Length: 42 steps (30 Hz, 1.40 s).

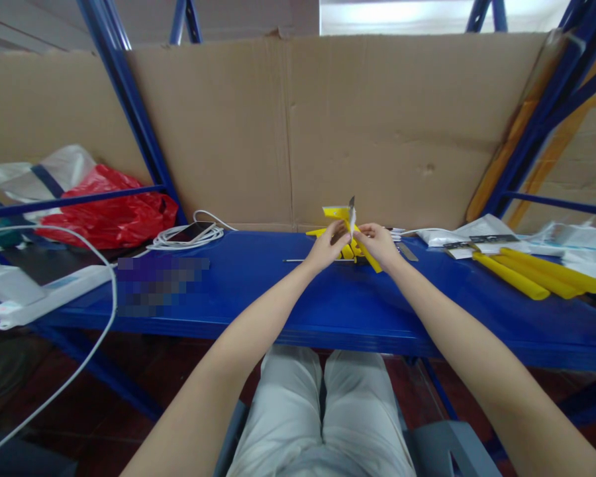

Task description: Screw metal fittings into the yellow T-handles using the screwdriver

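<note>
Pinching the yellow piece (338, 212) with left hand (329, 245) and right hand (377, 245), we seem midway; yellow tubes (541, 273) lie untouched.

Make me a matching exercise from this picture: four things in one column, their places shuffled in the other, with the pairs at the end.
Things
1. Red plastic bag
2. Yellow-and-white piece
3. Three yellow tube-like pieces
4. White power strip

Places
A. Between the left hand and right hand
B. Near the picture's left edge, below the blue bar
C. Partly behind that bar
D. On the table's right side

Pairs: 1-C, 2-A, 3-D, 4-B
</note>
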{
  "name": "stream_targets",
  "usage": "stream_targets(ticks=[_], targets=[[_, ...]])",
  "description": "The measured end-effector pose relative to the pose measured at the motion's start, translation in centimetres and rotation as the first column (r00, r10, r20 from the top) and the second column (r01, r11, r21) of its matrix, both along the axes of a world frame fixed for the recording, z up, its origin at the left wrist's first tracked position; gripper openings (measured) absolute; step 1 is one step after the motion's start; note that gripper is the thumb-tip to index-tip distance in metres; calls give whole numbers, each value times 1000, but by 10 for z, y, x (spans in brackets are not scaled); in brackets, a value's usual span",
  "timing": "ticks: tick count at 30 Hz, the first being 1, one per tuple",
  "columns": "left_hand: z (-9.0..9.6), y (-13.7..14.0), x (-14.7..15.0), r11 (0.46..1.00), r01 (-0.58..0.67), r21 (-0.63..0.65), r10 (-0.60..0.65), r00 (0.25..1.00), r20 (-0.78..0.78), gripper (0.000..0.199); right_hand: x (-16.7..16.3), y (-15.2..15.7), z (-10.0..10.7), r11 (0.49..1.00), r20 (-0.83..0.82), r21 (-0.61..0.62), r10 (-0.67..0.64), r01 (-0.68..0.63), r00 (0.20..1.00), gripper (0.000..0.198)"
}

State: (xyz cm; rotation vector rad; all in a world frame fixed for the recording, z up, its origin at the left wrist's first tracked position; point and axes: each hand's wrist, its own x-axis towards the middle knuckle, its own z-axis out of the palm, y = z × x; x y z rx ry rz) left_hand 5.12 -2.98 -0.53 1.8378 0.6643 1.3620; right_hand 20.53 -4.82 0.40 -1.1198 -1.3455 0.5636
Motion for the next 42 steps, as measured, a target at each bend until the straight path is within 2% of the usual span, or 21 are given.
stream_targets(ticks=[3,8,12,15,18,21,26,33,39,42], targets=[[1,-2,0,998,61,-7,-61,998,31,41,-2,1,-3,1000,-11,9,21,-21,1000,40],[-2,5,0,999,-9,-33,9,1000,-8,38,-4,4,-7,999,-28,34,43,-42,999,54],[0,10,1,996,45,-79,-37,994,103,34,-8,1,-4,997,-137,-13,70,-72,988,66],[4,8,1,986,64,-157,-31,978,205,29,-12,-4,2,982,-232,-106,127,-155,964,54],[7,5,-1,969,29,-247,44,957,285,27,-14,-11,9,956,-297,-191,162,-225,941,26],[9,5,-4,946,-8,-323,126,930,345,28,-14,-17,14,937,-338,-236,169,-257,926,13],[13,14,-7,910,-29,-413,230,865,445,29,-15,-21,15,933,-327,-227,198,-280,924,17],[18,22,-20,851,53,-523,295,775,559,43,-16,-22,15,923,-283,-225,244,-311,928,26],[20,24,-26,822,2,-570,350,787,508,47,-15,-25,16,918,-227,-203,295,-341,928,35],[21,24,-30,796,13,-605,382,764,520,47,-13,-25,16,911,-213,-189,326,-366,921,37]])
